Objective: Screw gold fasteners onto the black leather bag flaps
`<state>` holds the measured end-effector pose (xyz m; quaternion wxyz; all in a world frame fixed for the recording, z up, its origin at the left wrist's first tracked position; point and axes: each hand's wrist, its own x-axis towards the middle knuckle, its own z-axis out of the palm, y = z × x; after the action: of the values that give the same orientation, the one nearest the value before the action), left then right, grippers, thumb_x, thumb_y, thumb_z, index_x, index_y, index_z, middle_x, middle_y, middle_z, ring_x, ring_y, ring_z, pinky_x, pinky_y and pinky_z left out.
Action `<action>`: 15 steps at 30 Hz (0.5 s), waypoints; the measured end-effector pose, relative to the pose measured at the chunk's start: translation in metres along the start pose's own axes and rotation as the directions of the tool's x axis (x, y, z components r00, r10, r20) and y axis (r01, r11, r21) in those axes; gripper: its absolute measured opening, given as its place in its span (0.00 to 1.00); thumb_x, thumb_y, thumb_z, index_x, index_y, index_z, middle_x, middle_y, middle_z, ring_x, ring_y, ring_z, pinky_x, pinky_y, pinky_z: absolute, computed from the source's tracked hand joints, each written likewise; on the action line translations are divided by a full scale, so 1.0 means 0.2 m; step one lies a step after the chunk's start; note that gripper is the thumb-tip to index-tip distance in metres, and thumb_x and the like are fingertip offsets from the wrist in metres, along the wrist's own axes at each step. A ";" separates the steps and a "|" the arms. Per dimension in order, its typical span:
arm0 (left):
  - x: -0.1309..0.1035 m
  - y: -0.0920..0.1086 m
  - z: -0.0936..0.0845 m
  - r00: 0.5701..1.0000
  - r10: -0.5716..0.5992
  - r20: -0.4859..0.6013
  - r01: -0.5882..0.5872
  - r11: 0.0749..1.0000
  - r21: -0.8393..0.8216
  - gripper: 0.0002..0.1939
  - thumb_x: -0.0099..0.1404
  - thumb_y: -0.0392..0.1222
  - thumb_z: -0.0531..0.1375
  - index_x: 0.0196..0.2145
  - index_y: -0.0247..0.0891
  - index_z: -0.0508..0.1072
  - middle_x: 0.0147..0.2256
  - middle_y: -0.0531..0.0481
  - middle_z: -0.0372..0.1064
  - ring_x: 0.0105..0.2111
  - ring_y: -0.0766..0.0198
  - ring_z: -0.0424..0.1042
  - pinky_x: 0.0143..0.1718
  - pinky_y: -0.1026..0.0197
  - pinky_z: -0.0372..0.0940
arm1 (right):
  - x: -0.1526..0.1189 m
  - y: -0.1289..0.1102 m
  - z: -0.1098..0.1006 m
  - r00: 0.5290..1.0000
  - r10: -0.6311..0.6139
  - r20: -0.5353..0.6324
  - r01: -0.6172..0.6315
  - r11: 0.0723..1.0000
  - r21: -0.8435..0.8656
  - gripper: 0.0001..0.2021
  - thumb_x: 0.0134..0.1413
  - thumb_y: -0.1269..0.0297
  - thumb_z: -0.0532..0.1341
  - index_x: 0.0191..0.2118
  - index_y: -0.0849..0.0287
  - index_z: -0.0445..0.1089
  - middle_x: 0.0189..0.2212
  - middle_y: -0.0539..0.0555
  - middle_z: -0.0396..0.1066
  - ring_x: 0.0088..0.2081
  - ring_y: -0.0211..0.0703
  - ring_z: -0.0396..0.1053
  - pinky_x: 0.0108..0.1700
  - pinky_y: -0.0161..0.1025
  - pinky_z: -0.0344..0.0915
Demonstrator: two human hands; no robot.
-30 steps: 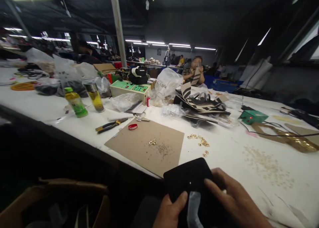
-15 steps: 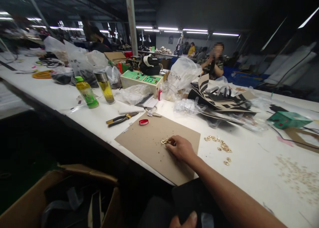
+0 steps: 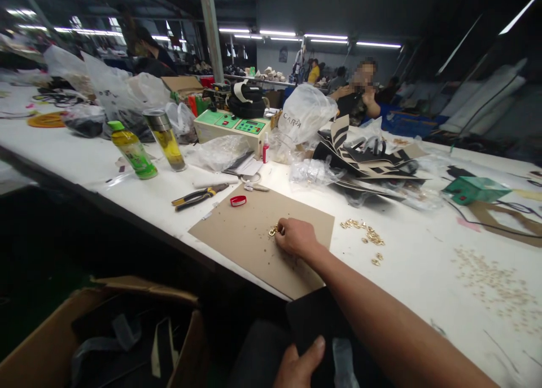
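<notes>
My right hand reaches out over the brown cardboard sheet, its fingers closed on a small gold metal ring lying there. My left hand is at the bottom edge, thumb pressed on a flat black piece with a clear strip, held near my lap. Several more gold rings lie scattered on the white table to the right of the cardboard.
Pliers and a red ring lie at the cardboard's far edge. Two bottles, a green control box, plastic bags and stacked black-and-tan pieces crowd the back. An open cardboard box stands below left. A person sits across the table.
My right hand left the black piece, reached forward to the cardboard and closed its fingers on the gold ring. The left hand keeps the black piece, which has dropped lower in view.
</notes>
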<state>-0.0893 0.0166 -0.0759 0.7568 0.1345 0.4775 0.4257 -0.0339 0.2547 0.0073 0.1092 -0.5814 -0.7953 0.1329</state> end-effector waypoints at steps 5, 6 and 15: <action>-0.07 0.00 0.07 0.996 0.017 0.090 -0.009 0.996 -0.088 0.36 0.50 0.60 0.76 0.48 0.30 0.82 0.47 0.34 0.82 0.57 0.34 0.75 0.66 0.40 0.62 | -0.07 0.00 -0.11 0.999 -0.006 -0.050 0.009 0.997 0.074 0.06 0.58 0.64 0.63 0.36 0.55 0.78 0.36 0.56 0.80 0.40 0.50 0.75 0.42 0.42 0.65; -0.10 0.02 0.09 0.994 0.015 0.107 -0.002 0.992 -0.126 0.35 0.52 0.58 0.76 0.49 0.30 0.82 0.47 0.33 0.82 0.56 0.34 0.76 0.65 0.39 0.63 | -0.13 0.02 -0.15 0.997 0.005 -0.074 0.003 0.994 0.108 0.06 0.58 0.63 0.62 0.36 0.55 0.77 0.36 0.55 0.80 0.39 0.49 0.75 0.42 0.40 0.65; -0.22 0.12 0.30 0.974 0.087 0.210 -0.090 0.996 0.006 0.29 0.66 0.54 0.69 0.59 0.34 0.77 0.52 0.37 0.80 0.52 0.45 0.79 0.62 0.45 0.67 | -1.20 0.39 -0.45 0.926 0.231 -0.297 -0.025 0.824 0.566 0.07 0.62 0.60 0.64 0.34 0.55 0.74 0.30 0.48 0.75 0.33 0.41 0.73 0.39 0.37 0.68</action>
<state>-0.0583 0.0090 -0.0040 0.7821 0.2057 0.3918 0.4388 0.1371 0.0550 0.0608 0.4035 -0.5920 -0.6485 0.2573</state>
